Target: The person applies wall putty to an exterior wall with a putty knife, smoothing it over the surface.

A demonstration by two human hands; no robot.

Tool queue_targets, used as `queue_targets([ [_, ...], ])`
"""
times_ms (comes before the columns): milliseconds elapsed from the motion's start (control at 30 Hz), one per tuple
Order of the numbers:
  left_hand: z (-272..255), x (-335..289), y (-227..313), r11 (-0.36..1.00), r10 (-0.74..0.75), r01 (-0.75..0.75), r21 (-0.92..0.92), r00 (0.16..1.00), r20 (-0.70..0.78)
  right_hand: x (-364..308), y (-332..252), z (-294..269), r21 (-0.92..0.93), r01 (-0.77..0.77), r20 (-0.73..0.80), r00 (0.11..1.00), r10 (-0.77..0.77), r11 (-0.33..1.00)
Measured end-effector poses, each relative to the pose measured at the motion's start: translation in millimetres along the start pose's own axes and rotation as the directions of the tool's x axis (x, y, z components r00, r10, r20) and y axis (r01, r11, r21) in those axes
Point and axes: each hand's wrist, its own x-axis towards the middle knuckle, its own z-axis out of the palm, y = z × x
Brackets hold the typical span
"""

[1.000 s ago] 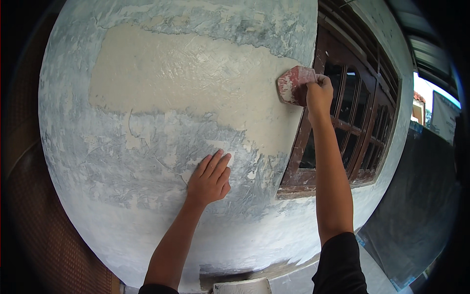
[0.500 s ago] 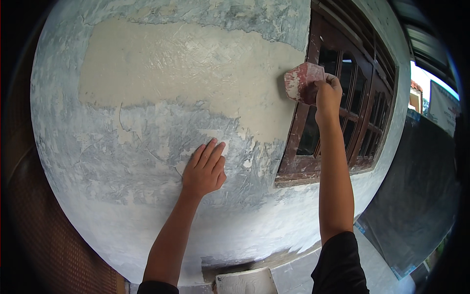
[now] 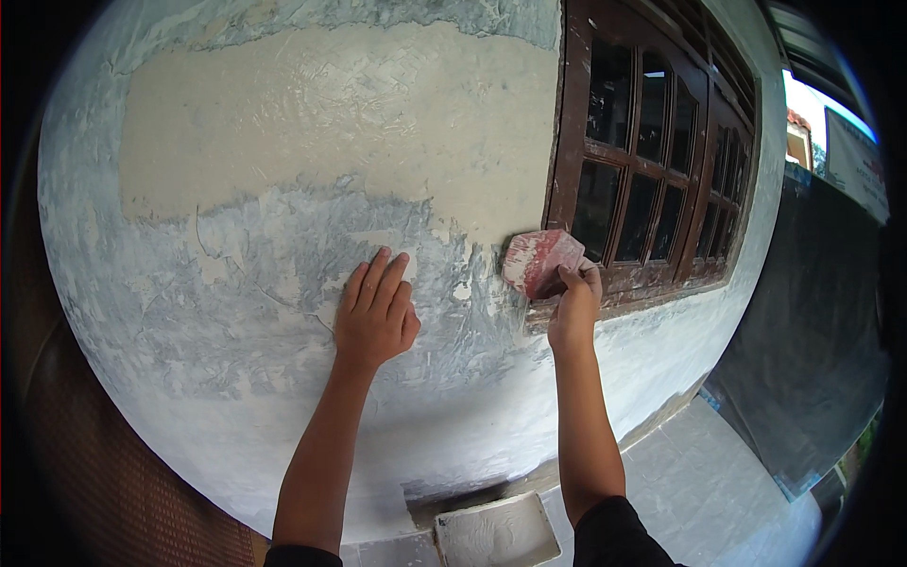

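Note:
My right hand (image 3: 576,300) grips a red putty scraper (image 3: 542,264) smeared with whitish paste. The scraper's blade lies at the wall beside the lower left corner of the brown window frame (image 3: 565,142); whether it touches cannot be told. Resting on the grey, patchy part of the wall (image 3: 283,283), my left hand (image 3: 376,317) is open, its fingers stretched out and holding nothing. Above it spreads a broad patch of wet beige putty (image 3: 331,113), which reaches the window frame on the right.
At the wall's foot stands a whitish tray (image 3: 499,535) with pale paste inside, on grey floor tiles (image 3: 694,482). A woven brown panel (image 3: 113,454) borders the left side. A dark sheet (image 3: 803,331) hangs at the right.
My right hand has brought the scraper down and slightly left along the window frame's edge. The left hand stays on the wall. The view has shifted, showing more of the tray.

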Motion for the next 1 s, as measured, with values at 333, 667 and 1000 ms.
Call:
queue_targets([
  [333,4,-2,1,0.998,0.057,-0.056,-0.018,0.997,0.056,-7,22,38,-0.116,0.004,-0.153,0.988,-0.022,0.993],
  [667,5,-2,1,0.998,0.061,-0.061,0.0,0.996,0.063,-22,14,62,-0.126,0.078,-0.136,0.986,-0.095,0.989],
  [1000,6,-3,-2,0.998,0.067,-0.067,-0.004,0.997,0.048,-1,24,24,-0.128,0.121,-0.355,0.921,-0.16,0.984],
])
